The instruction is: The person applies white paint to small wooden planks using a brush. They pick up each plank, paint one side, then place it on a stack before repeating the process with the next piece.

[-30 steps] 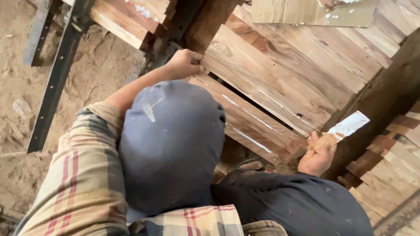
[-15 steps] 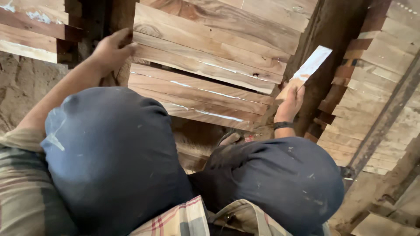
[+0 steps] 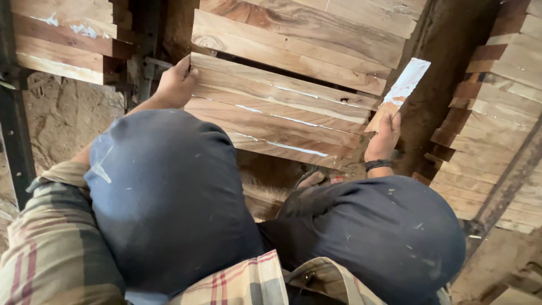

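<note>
Your left hand (image 3: 176,85) grips the end of a long brown wooden plank (image 3: 282,93) at upper centre; your right hand (image 3: 384,135) clasps a short white-faced wooden piece (image 3: 402,89).

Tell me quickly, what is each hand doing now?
Left hand: closed on the end of a wooden plank.
Right hand: holding a white-painted wood strip.

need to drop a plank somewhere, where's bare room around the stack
Bare sandy floor lies left of the plank stack, below the left hand. Right is crowded: the right hand holds a white-painted strip against more stacked boards.
</note>
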